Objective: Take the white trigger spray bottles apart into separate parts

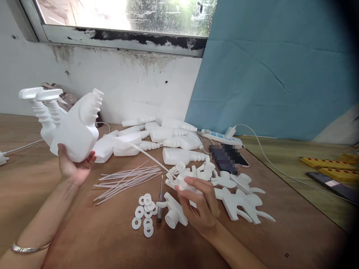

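My left hand [73, 164] grips an uncapped white spray bottle [78, 127] by its base, lifted and tilted so its threaded neck points up and right. In my right hand [200, 203] is a white trigger sprayer head [188, 185], partly hidden by the fingers. A thin white dip tube [150, 156] runs from it up and left, toward the lying bottles. Below my right hand lies another sprayer head [173, 213]. Beside it are a screwdriver [160, 201] and a group of flat white washers [148, 212]. Loose dip tubes [126, 179] lie between my hands.
Several white bottles [168, 133] lie along the wall; two bottles with sprayers [50, 108] stand at left. More sprayer heads [244, 201] are piled at right. Behind them are phones [224, 158] and a power strip [221, 137] with a white cable [269, 158].
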`<state>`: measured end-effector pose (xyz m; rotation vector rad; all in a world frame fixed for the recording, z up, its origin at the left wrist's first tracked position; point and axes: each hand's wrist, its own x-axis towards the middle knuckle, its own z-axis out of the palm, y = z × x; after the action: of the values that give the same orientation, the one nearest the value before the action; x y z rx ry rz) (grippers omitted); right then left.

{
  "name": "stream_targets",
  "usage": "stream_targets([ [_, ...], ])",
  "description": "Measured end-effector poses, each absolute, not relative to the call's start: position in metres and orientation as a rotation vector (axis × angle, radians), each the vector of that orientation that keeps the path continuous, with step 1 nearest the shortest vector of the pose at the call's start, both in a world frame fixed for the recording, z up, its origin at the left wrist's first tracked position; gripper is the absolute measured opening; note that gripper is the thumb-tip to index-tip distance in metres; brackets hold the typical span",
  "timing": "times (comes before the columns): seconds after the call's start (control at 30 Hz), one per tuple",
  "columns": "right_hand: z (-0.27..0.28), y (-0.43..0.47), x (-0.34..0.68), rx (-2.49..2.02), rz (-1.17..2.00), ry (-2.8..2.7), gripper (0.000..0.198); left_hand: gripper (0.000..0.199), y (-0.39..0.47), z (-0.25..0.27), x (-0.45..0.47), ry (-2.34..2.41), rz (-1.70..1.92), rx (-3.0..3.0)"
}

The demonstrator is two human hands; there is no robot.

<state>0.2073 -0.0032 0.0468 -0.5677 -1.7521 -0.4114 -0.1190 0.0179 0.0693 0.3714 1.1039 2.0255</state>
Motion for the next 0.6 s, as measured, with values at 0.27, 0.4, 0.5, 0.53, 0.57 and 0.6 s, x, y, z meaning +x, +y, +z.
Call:
stream_targets([
  [0.27,0.042,-0.010,0.203,-0.383,-0.368,-1.895,0.022,0.050,0.016,0.072,-0.095,1.071,1.906,0.784],
  [0.4,0.042,-0.013,0.200,-0.314,-0.369,-1.954,0.018,0.054,0.018,0.063,-0.088,1.018,1.739,0.914],
  [0.5,0.041,-0.014,0.198,-0.266,-0.364,-1.969,0.015,0.060,0.022,0.055,-0.086,1.140,1.643,0.980],
  [0.53,0.040,-0.014,0.198,-0.254,-0.360,-1.972,0.014,0.062,0.023,0.052,-0.086,1.195,1.611,1.015],
  [0.57,0.040,-0.014,0.198,-0.250,-0.355,-1.976,0.013,0.064,0.024,0.049,-0.085,1.246,1.575,1.057],
  [0.6,0.040,-0.014,0.198,-0.246,-0.353,-1.978,0.013,0.065,0.025,0.046,-0.084,1.288,1.540,1.099],
])
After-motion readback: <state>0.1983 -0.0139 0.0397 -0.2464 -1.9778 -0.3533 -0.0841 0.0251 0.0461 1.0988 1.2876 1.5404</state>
